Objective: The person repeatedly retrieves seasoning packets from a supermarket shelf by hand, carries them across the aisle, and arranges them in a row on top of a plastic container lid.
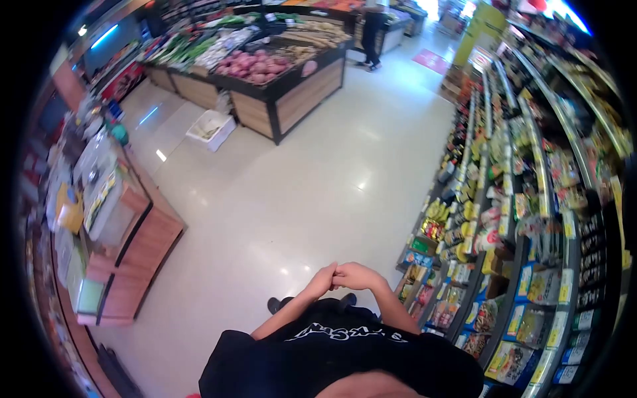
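left hand (323,279): held out in front of the torso, its fingertips meeting the right hand (355,276); the wrist comes up from the lower left of the view.
right hand: against the left, back of the hand uppermost, the forearm slanting in from the shelf side.
fingers: bent and drawn together where the two hands touch; how far each hand is closed, and whether anything lies inside, cannot be told.
black shirt (292,368): on the wearer, just below the hands, with white lettering across it.
shoes (274,305): dark, one showing to either side of the hands, partly hidden by the arms and shirt.
floor (265,212): pale, shiny tiles, with lights reflected in them.
shelf unit (565,292): along the wearer's right, near the right arm but apart from the hands, its tiers edged with price strips.
packets (514,361): in rows on the lower tiers, many yellow and blue.
counter (142,259): wood-faced, to the left, well apart from the hands.
produce stand (308,106): ahead, with reddish roots (255,65) piled near its corner.
white crate (220,138): on the floor just beside the stand.
another person (373,33): standing past the stand, in dark trousers.
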A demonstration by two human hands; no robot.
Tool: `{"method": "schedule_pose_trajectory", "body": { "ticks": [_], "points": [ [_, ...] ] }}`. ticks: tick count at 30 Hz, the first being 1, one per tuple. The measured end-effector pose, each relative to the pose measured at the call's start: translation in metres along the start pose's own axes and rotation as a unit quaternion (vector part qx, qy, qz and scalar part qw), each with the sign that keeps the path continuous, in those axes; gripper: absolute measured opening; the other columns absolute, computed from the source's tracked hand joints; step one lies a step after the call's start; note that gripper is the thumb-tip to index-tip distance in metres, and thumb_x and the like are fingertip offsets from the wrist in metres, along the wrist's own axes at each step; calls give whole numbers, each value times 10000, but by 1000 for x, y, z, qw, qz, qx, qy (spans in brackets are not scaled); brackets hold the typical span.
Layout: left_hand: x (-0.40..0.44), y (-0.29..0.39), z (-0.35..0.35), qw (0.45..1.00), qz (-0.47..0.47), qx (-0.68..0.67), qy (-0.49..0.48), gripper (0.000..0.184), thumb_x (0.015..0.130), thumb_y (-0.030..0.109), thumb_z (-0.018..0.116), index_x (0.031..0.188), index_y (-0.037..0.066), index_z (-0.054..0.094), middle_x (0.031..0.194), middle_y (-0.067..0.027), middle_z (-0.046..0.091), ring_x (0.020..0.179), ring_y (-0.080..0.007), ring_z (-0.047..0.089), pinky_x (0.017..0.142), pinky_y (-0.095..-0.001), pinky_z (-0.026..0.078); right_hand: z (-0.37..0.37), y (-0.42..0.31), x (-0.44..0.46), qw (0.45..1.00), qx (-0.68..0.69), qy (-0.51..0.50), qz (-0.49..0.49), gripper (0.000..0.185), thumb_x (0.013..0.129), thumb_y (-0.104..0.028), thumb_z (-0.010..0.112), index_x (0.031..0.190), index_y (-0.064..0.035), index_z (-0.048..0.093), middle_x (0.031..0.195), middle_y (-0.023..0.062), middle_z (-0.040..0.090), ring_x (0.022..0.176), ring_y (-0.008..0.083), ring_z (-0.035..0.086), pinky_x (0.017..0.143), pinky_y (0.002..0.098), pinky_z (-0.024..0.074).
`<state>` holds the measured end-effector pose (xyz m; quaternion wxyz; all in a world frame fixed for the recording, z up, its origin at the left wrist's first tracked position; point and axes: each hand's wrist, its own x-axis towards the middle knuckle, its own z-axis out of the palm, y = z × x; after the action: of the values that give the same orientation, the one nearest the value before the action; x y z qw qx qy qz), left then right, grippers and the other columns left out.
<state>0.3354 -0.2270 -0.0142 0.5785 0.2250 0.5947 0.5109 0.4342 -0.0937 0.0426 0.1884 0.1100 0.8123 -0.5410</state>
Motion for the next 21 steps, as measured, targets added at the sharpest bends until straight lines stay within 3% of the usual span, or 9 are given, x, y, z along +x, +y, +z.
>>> {"method": "schedule_pose_trajectory", "body": {
  "ticks": [5,7,10,12,16,17,21],
  "points": [
    [-76,-1,-113,991,74,33,109,657,1037,460,209,790,13,623,594,-26,543,525,-126,478,510,-279,380,51,-98,99,996,-8,-92,-8,265,878,-203,522,950,7,665,871,99,719,762,204,664,721,338,529],
    [-110,-6,-169,985,69,49,153,684,1035,483,191,803,8,625,601,-39,553,535,-136,492,522,-291,399,83,-140,142,992,-47,-115,-24,257,876,-190,518,942,12,662,872,110,718,781,224,672,737,349,528],
    [-155,-26,-250,976,60,90,187,723,1028,518,163,828,-7,619,608,-68,567,530,-160,520,531,-318,436,151,-168,213,985,-85,-84,-123,247,872,-170,513,941,19,658,876,142,714,816,276,678,770,371,523],
    [-190,-37,-295,973,45,94,207,729,1026,527,160,837,-10,615,601,-71,564,517,-164,521,523,-320,439,192,-188,253,981,-94,-118,-122,254,856,-173,515,930,2,684,889,154,716,844,308,679,794,382,519],
    [-262,-54,-343,961,24,23,275,718,1021,562,149,687,51,526,558,-26,507,494,-136,473,498,-283,406,249,-246,308,953,-147,-226,-137,261,852,-180,517,926,-15,706,903,164,717,861,326,679,810,390,515],
    [-275,-62,-351,952,60,35,299,727,1019,566,121,653,59,492,541,-16,483,480,-134,443,491,-290,386,259,-266,319,942,-172,-248,-145,273,851,-211,534,924,-18,713,894,184,709,846,347,675,800,401,516],
    [-313,-92,-383,923,37,-16,383,741,1026,533,109,760,-5,544,570,-69,506,551,-202,518,582,-339,447,303,-318,367,877,-309,-323,-177,291,817,-269,587,893,-17,710,835,210,690,798,378,664,765,425,519]
  ]
}}
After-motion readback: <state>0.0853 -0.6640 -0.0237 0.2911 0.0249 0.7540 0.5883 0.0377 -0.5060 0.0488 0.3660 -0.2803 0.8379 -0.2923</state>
